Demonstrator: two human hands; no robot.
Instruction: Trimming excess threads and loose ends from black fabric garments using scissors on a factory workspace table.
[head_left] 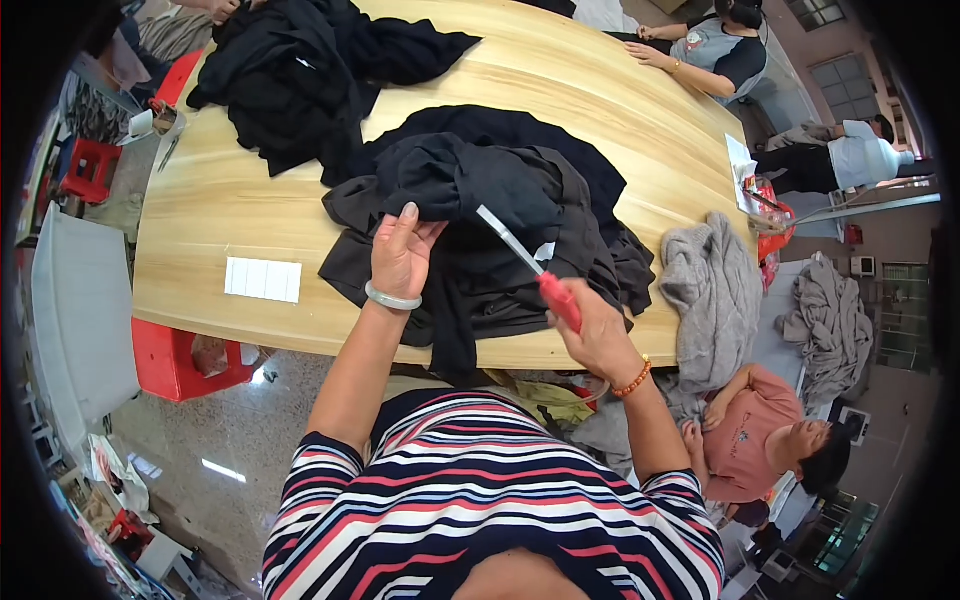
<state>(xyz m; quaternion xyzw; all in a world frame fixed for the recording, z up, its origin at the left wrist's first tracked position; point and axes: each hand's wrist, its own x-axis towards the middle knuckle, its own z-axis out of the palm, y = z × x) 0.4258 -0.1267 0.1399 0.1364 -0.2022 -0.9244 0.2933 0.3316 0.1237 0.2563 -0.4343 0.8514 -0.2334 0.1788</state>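
Observation:
My left hand [405, 250] pinches the edge of a black knit garment [430, 180] between thumb and fingers, palm turned up. It lies on a heap of dark garments [580, 230] in front of me. My right hand [598, 335] is wrapped round the red handle of a tool with a long, flat metal tip [515, 243]. The tip points up and left over the dark cloth, close to the held garment. Whether it touches the cloth I cannot tell. A thin cord or hose shows below my right wrist.
On the wooden table [200, 250] lie another black garment pile [290, 80] and a white paper strip [263, 280]. Grey knitwear [712, 290] drapes over the right edge. A red stool [180, 360] stands at lower left. A person in pink [755, 425] is close on my right; others work farther off.

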